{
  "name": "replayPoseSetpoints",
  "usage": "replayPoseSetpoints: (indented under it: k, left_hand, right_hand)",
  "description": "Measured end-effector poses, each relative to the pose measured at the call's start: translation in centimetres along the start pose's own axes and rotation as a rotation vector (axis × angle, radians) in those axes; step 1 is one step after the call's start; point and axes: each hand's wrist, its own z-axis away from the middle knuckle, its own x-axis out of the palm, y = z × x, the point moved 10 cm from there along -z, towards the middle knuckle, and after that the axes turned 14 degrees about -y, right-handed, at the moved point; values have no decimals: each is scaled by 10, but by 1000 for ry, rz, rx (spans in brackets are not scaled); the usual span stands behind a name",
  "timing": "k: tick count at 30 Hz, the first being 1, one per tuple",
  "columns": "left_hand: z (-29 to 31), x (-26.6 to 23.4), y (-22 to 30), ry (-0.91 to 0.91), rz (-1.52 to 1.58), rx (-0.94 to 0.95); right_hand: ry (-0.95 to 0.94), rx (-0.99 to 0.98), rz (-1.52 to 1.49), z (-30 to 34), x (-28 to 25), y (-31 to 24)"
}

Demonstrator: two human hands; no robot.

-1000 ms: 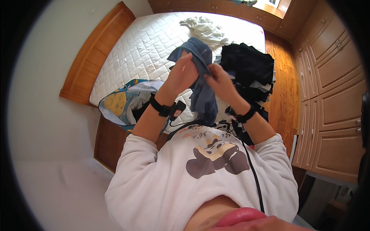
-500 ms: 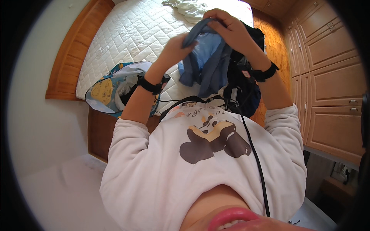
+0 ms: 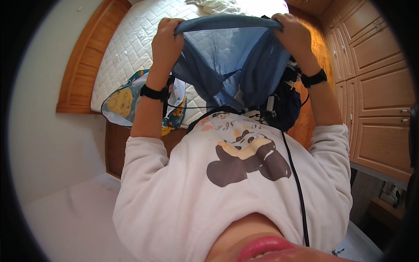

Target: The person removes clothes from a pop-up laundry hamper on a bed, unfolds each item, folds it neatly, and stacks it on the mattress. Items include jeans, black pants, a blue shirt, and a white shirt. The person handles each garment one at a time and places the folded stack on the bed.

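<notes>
Both hands, left hand (image 3: pixel 166 41) and right hand (image 3: pixel 291 30), grip the blue garment (image 3: pixel 231 65) by its top edge, closed tight. Its stretched edge runs left to right between them, the cloth hanging over the bed (image 3: pixel 131 43).

No packages or signs (none visible).

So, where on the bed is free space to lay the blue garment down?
The quilted mattress is bare between the wooden frame and the left hand. It is crowded by the white cloth, the yellow-patterned cloth and the dark pile.
</notes>
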Motion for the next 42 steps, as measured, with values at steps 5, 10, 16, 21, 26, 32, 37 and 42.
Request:
replayPoseSetpoints:
  k: [5,10,16,21,26,32,37,42]
  left_hand:
    - [5,-13,-37,23,-84,-75]
    - [32,22,-87,-364,345,-340]
    - [53,21,-111,-470,460,-454]
    - [37,10,-107,-143,331,-343]
    - [23,0,-65,-91,464,-184]
    - [16,-37,12,131,132,113]
    - [20,6,-16,-226,181,-192]
    - [49,44,-27,-318,1136,-333]
  right_hand:
    - [-162,-4,-150,-5,25,25]
    - [-389,-189,-646,5,39,16]
    - [-716,-127,-1058,24,38,10]
    - [-721,-177,-1187,17,45,-48]
    - [-1410,-933,-864,107,49,-158]
    - [-469,-141,-957,3,90,-114]
    - [-195,-576,-857,10,88,-167]
    - [-543,-606,-1125,66,112,-207]
